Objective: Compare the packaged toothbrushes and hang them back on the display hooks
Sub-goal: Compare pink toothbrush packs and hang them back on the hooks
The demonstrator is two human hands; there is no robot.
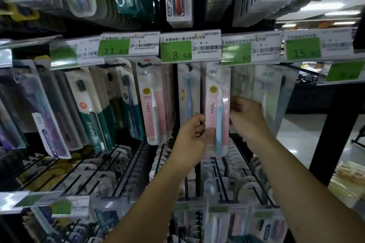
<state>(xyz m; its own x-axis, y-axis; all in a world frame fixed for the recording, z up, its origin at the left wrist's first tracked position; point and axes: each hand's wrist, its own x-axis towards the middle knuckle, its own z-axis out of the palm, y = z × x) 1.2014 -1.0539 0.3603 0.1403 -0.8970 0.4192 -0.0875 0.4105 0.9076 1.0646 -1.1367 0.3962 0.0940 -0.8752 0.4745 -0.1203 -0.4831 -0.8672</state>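
Observation:
A pink blister pack with a light blue toothbrush (217, 104) is held upright against the display, its top reaching up behind the 8.50 price tag (189, 47). My left hand (189, 140) pinches its lower left edge. My right hand (246, 116) grips its right edge at mid height. A matching pink pack with a pink toothbrush (151, 100) hangs on a hook to the left. Behind the held pack hangs a pack with a blue toothbrush (188, 94). Whether the held pack's hole is on a hook is hidden by the price tags.
Rows of packaged toothbrushes hang on black wire hooks (126, 156) above, left and below. Teal packs (94, 120) hang left of the pink ones, pale clear packs (264, 92) to the right. A black upright post (333, 124) bounds the rack at right, with shop floor beyond.

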